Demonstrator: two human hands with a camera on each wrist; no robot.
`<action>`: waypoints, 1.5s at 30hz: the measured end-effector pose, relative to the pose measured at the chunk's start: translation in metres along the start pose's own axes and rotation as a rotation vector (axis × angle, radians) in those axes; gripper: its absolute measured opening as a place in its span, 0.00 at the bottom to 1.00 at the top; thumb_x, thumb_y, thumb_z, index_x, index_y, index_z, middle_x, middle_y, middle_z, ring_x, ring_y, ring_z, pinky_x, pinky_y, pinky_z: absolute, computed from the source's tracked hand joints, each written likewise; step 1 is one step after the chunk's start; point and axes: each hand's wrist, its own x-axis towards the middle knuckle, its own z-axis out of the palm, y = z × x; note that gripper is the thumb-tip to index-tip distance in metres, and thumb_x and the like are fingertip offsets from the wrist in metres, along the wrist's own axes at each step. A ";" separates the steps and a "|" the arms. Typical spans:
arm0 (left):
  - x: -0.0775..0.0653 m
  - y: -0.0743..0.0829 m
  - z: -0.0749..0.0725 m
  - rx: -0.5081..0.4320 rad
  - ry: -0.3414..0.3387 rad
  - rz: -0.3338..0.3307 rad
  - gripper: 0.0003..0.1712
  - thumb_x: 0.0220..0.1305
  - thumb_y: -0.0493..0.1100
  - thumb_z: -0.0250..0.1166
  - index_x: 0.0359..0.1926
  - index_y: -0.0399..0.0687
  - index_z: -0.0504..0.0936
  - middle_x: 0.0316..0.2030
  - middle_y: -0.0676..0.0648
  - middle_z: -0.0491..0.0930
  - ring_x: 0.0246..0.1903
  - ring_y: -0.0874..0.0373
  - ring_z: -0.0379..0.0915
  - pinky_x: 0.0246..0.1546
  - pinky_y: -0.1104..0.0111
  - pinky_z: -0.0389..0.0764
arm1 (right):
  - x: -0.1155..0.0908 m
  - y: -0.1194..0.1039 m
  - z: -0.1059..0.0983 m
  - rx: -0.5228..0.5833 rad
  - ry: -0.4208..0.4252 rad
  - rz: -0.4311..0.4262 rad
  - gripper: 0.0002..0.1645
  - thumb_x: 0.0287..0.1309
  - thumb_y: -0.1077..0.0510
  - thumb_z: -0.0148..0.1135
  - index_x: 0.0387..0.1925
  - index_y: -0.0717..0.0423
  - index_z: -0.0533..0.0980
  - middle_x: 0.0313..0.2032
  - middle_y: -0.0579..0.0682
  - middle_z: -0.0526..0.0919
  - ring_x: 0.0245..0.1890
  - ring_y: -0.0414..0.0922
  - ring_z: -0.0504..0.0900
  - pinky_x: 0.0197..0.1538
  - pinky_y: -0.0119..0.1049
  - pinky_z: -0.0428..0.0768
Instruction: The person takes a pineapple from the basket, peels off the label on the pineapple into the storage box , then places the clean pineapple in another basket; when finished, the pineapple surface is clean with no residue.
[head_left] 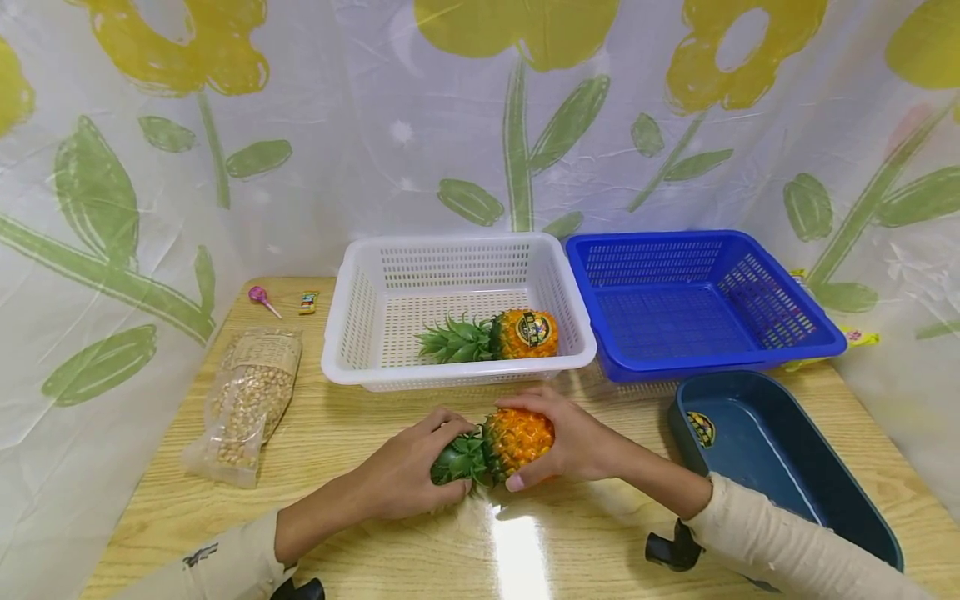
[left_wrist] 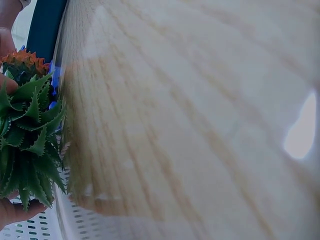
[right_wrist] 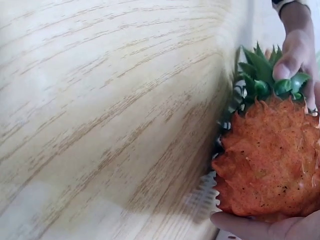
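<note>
A small pineapple (head_left: 520, 439) with an orange, spiky body lies crosswise just in front of the white basket. My left hand (head_left: 411, 467) grips its green leafy crown (left_wrist: 31, 135), thumb and fingers on either side. Round the orange body curls my right hand (head_left: 573, 437), with the thumb at the near side and the fingers over the far side. In the right wrist view the body (right_wrist: 272, 160) fills the lower right, close over the wooden tabletop. A second pineapple (head_left: 528, 335), bearing a round dark label, rests inside the white basket (head_left: 459, 377).
To the right of the white basket stands a blue basket (head_left: 720, 363). A dark teal tub (head_left: 780, 442) with a sticker inside sits partly behind my right forearm. At the left are a bag of light-coloured kernels (head_left: 251, 400), a lollipop (head_left: 259, 295) and a small wrapped candy (head_left: 308, 302).
</note>
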 end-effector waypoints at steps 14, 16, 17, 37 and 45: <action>-0.001 0.000 -0.001 -0.002 0.005 -0.017 0.35 0.60 0.56 0.68 0.67 0.57 0.72 0.60 0.55 0.70 0.51 0.60 0.75 0.48 0.61 0.79 | 0.003 0.001 0.003 -0.057 0.033 -0.008 0.51 0.38 0.46 0.83 0.67 0.46 0.72 0.58 0.55 0.72 0.50 0.48 0.75 0.48 0.41 0.79; -0.001 0.000 -0.001 -0.005 0.006 -0.018 0.35 0.60 0.56 0.69 0.67 0.57 0.72 0.59 0.55 0.70 0.50 0.61 0.75 0.47 0.62 0.79 | 0.003 0.001 0.003 -0.063 0.034 -0.014 0.51 0.38 0.46 0.83 0.67 0.47 0.72 0.58 0.55 0.73 0.50 0.48 0.75 0.48 0.41 0.79; -0.001 0.000 -0.001 -0.005 0.007 -0.019 0.35 0.60 0.56 0.69 0.67 0.57 0.72 0.59 0.55 0.70 0.50 0.61 0.75 0.47 0.63 0.79 | 0.003 0.001 0.003 -0.065 0.035 -0.016 0.51 0.38 0.46 0.83 0.67 0.47 0.72 0.58 0.56 0.73 0.50 0.48 0.75 0.48 0.41 0.79; -0.001 0.001 0.001 -0.030 0.010 -0.024 0.35 0.60 0.56 0.69 0.67 0.58 0.72 0.62 0.55 0.68 0.52 0.60 0.75 0.46 0.63 0.78 | 0.000 0.001 0.000 -0.093 0.052 -0.012 0.46 0.41 0.45 0.79 0.65 0.47 0.74 0.55 0.53 0.76 0.47 0.46 0.76 0.43 0.37 0.80; -0.001 0.004 -0.002 -0.027 -0.012 -0.022 0.37 0.61 0.58 0.68 0.70 0.59 0.70 0.65 0.52 0.67 0.57 0.54 0.74 0.52 0.56 0.79 | -0.004 -0.003 -0.005 -0.095 0.044 0.016 0.48 0.41 0.45 0.79 0.66 0.48 0.74 0.54 0.52 0.76 0.45 0.46 0.77 0.42 0.36 0.81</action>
